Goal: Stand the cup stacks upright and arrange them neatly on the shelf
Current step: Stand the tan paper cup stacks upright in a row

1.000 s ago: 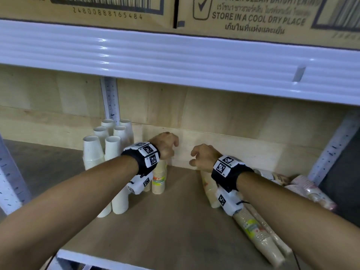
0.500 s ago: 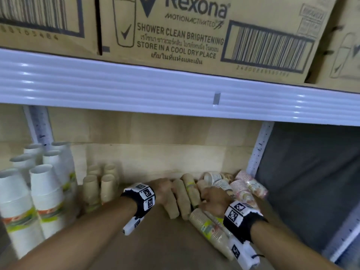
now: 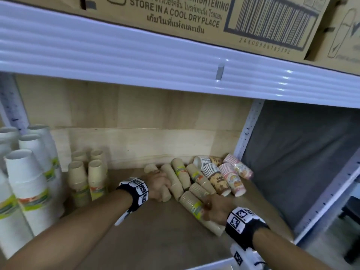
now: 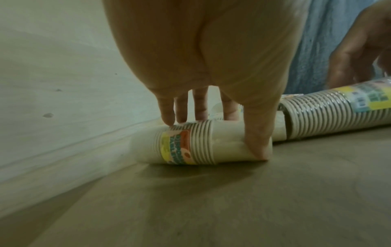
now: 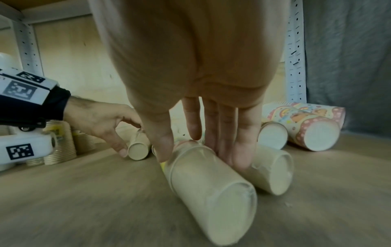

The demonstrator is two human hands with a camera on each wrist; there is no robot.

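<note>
On the wood-grain shelf (image 3: 155, 230), each hand's grip pinches a ribbed, tapered beige cup stack lying flat.

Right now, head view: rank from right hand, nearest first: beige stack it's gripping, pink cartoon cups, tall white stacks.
1. beige stack, lying under the right hand, gripped.
2. pink cartoon cups, lying beyond it, by the right post.
3. tall white stacks, upright at the far left.

Cardboard box (image 3: 194, 14) printed "STORE IN A COOL DRY PLACE", "BRIGHTENING", Thai line, barcode beside
</note>
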